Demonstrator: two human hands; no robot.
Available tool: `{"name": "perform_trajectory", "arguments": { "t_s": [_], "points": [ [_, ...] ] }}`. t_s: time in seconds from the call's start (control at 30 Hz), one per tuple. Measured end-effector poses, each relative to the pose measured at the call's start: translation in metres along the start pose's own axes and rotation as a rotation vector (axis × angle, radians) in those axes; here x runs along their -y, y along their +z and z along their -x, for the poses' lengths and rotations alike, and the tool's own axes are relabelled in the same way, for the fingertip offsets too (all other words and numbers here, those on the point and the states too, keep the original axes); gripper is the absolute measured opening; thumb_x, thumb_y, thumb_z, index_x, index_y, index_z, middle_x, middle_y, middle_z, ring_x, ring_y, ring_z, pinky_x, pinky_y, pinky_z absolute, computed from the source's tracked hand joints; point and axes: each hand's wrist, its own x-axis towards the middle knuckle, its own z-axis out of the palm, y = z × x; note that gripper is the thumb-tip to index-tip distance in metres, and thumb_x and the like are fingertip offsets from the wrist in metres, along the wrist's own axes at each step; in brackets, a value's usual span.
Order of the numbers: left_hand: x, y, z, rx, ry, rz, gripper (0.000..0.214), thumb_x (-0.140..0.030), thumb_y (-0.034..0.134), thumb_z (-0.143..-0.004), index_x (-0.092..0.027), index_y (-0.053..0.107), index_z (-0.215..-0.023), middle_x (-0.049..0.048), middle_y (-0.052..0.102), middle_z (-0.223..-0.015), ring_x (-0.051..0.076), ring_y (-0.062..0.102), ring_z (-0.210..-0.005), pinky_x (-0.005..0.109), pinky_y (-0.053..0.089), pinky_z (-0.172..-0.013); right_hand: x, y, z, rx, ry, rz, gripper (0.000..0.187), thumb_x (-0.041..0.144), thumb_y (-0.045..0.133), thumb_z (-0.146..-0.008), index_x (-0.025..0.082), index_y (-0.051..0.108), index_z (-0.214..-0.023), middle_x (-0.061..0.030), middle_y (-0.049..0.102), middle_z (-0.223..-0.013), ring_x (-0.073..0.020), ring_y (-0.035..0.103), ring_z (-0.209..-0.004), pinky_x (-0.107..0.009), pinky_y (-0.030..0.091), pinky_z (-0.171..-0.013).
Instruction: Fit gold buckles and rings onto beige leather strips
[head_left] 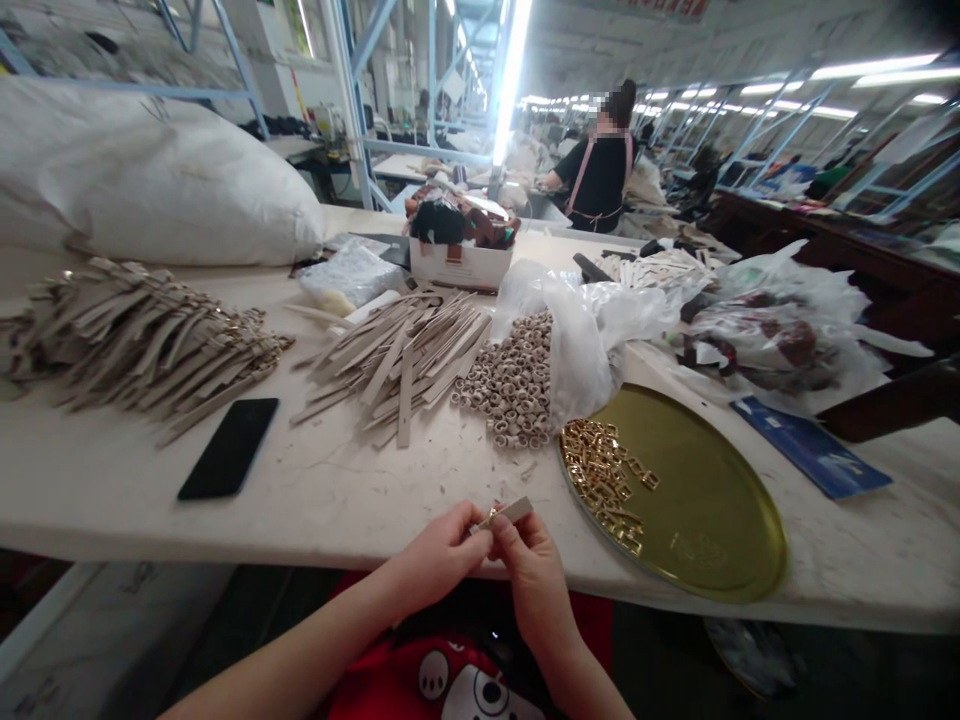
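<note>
Close to the table's front edge, my left hand [456,540] and my right hand [529,548] meet around one short beige strap [516,509]. A small gold buckle [491,515] shows at the strap's left part, between my fingers. My right thumb presses on the strap, while my left fingers pinch its buckle end, which they partly hide. To the right lies a round gold tray [705,480] with a heap of gold buckles [600,470]. Beyond my hands are a pile of plain beige straps [409,355] and a heap of small beige loops [517,385] spilling from a clear plastic bag [585,340].
Straps with buckles [150,340] are heaped at the left, near a black phone [229,450]. A big white sack [165,180] and a filled white box [457,265] stand behind. A blue packet [810,447] lies right of the tray. A person [604,165] stands farther back.
</note>
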Motion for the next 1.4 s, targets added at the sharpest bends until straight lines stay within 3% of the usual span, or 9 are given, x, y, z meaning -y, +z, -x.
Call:
{"name": "perform_trajectory", "arguments": {
  "t_s": [0.07,0.27,0.4,0.57,0.87,1.07,1.23,1.3,1.4],
  "points": [
    [0.000,0.001,0.000,0.025,-0.025,0.095,0.026,-0.041,0.041,-0.081,-0.016,0.046,-0.075,-0.0055,0.047,-0.057,0.008,0.039,-0.052,0.020,0.031,-0.051,-0.001,-0.001,0.001,0.005,-0.012,0.044,0.017,0.033,0.064,-0.074,0.017,0.060,-0.076,0.0042,0.056,-0.062,-0.0066,0.047,-0.055,-0.017,0.040,-0.053],
    [0.003,-0.001,-0.002,0.027,-0.114,0.234,0.027,-0.044,0.045,-0.076,-0.018,0.042,-0.070,-0.0093,0.038,-0.047,0.006,0.029,-0.041,0.018,0.024,-0.042,-0.004,-0.003,-0.002,0.072,0.148,-0.096,0.021,0.038,0.061,-0.074,0.018,0.058,-0.076,0.0024,0.056,-0.064,-0.0093,0.048,-0.053,-0.022,0.041,-0.053],
    [0.003,-0.002,-0.004,0.038,-0.162,0.299,0.025,-0.042,0.047,-0.075,-0.019,0.040,-0.070,-0.0103,0.038,-0.044,0.004,0.027,-0.038,0.017,0.021,-0.041,0.000,-0.006,-0.002,0.091,0.149,0.007,0.018,0.032,0.065,-0.072,0.017,0.059,-0.081,0.0019,0.058,-0.071,-0.0080,0.048,-0.058,-0.020,0.041,-0.058],
    [0.002,-0.004,-0.007,0.044,-0.205,0.310,0.024,-0.041,0.048,-0.075,-0.019,0.041,-0.070,-0.0100,0.039,-0.045,0.004,0.026,-0.037,0.017,0.021,-0.041,0.003,-0.009,-0.006,0.107,0.116,0.116,0.018,0.032,0.061,-0.075,0.017,0.058,-0.084,0.0016,0.057,-0.073,-0.0086,0.048,-0.060,-0.022,0.039,-0.060],
    [0.004,-0.008,-0.013,0.043,-0.133,0.136,0.021,-0.035,0.047,-0.076,-0.017,0.046,-0.067,-0.0088,0.038,-0.048,0.006,0.031,-0.043,0.018,0.026,-0.044,0.010,-0.015,-0.019,0.136,0.095,0.336,0.026,0.041,0.049,-0.081,0.018,0.049,-0.068,0.0042,0.046,-0.057,-0.0107,0.040,-0.054,-0.023,0.033,-0.054],
    [-0.002,-0.004,-0.010,-0.029,-0.073,0.123,0.020,-0.034,0.045,-0.078,-0.018,0.043,-0.066,-0.0084,0.037,-0.049,0.006,0.032,-0.045,0.017,0.027,-0.044,0.015,-0.011,-0.017,0.068,-0.253,0.606,0.021,0.035,0.053,-0.078,0.019,0.051,-0.065,0.0032,0.047,-0.059,-0.0122,0.040,-0.057,-0.024,0.032,-0.054],
    [0.002,0.002,-0.002,-0.086,-0.054,0.091,0.025,-0.039,0.044,-0.080,-0.018,0.042,-0.066,-0.0082,0.040,-0.049,0.006,0.034,-0.041,0.017,0.027,-0.041,0.017,-0.009,-0.012,0.055,-0.325,0.700,0.014,0.028,0.057,-0.076,0.020,0.053,-0.065,0.0010,0.051,-0.063,-0.0143,0.044,-0.061,-0.025,0.034,-0.057],
    [0.002,0.001,0.001,-0.049,-0.056,0.076,0.028,-0.043,0.044,-0.080,-0.018,0.042,-0.067,-0.0077,0.044,-0.049,0.006,0.037,-0.039,0.017,0.028,-0.040,0.017,-0.009,-0.010,0.034,-0.379,0.734,0.012,0.026,0.057,-0.075,0.021,0.054,-0.065,0.0002,0.052,-0.065,-0.0149,0.045,-0.063,-0.026,0.035,-0.059],
    [0.001,-0.003,0.002,0.015,-0.037,0.080,0.031,-0.046,0.046,-0.079,-0.018,0.042,-0.068,-0.0067,0.048,-0.050,0.007,0.042,-0.041,0.017,0.030,-0.042,0.020,-0.009,-0.009,0.092,-0.319,0.699,0.012,0.026,0.056,-0.075,0.021,0.052,-0.065,0.0022,0.050,-0.060,-0.0135,0.044,-0.057,-0.025,0.035,-0.055]
  ]
}}
